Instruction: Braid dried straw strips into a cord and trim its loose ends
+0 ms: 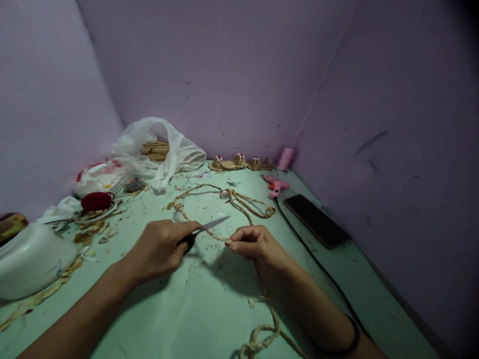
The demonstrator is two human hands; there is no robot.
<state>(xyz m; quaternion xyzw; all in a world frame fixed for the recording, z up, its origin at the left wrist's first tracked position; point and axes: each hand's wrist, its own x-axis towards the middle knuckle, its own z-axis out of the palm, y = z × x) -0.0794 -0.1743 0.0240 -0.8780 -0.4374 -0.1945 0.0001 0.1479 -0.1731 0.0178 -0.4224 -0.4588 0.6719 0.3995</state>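
Note:
My left hand [160, 249] is closed round the black handle of a pair of scissors [215, 223], whose pointed metal blades reach to the right, over the cord. Between the thumb and fingers of my right hand [258, 244] is the end of a braided straw-coloured cord [183, 212]. From that pinch the cord loops left and back across the table, with a knotted bunch beyond my hands. More of the same cord runs under my right wrist to a tangle at the front edge of the view. The scissors' handle is partly hidden by my fingers.
On the green table [209, 309], a pink glue gun [277, 187] with a black cable and a dark phone [316, 219] lie right. A pink spool [286, 158], woven pieces [232, 163] and a plastic bag [175, 149] stand at the back. A white bowl [37, 259] sits left among scraps.

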